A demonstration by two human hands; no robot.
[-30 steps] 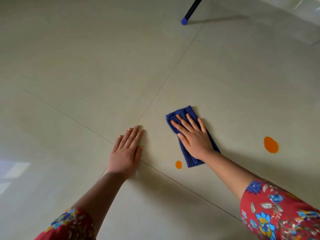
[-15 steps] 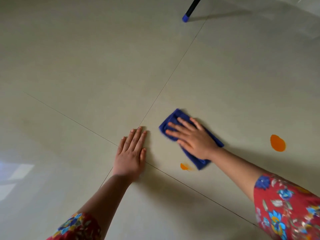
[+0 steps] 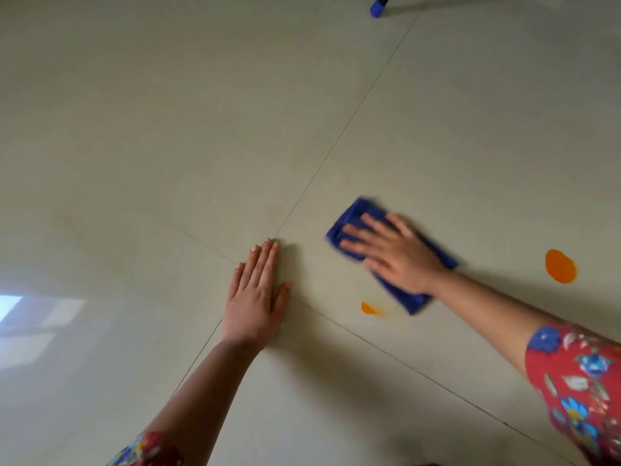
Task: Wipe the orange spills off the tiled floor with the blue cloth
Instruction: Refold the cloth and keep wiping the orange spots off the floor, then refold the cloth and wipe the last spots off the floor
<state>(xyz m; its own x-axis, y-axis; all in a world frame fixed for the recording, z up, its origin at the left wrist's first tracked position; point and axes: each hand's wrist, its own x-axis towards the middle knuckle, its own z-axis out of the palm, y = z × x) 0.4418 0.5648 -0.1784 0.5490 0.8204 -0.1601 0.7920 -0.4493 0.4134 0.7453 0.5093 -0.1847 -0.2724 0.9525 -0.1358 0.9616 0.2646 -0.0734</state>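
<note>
A folded blue cloth [image 3: 353, 218] lies flat on the pale tiled floor [image 3: 201, 129]. My right hand [image 3: 393, 253] presses on it with straight, spread fingers and covers its middle. A small orange spill [image 3: 369, 308], smeared toward the right, sits just near of the cloth's near end. A larger orange spill [image 3: 560, 266] lies to the right of the cloth, apart from it. My left hand [image 3: 257, 294] rests flat on the floor to the left, palm down, at the crossing of the tile joints.
A black leg with a blue foot [image 3: 378, 8] stands on the floor at the far top. A bright window reflection [image 3: 30, 317] shows on the tiles at the left.
My right hand has slid the cloth around and turned it; the small orange spot, round at first, is now smeared. My left hand has stayed in place.
</note>
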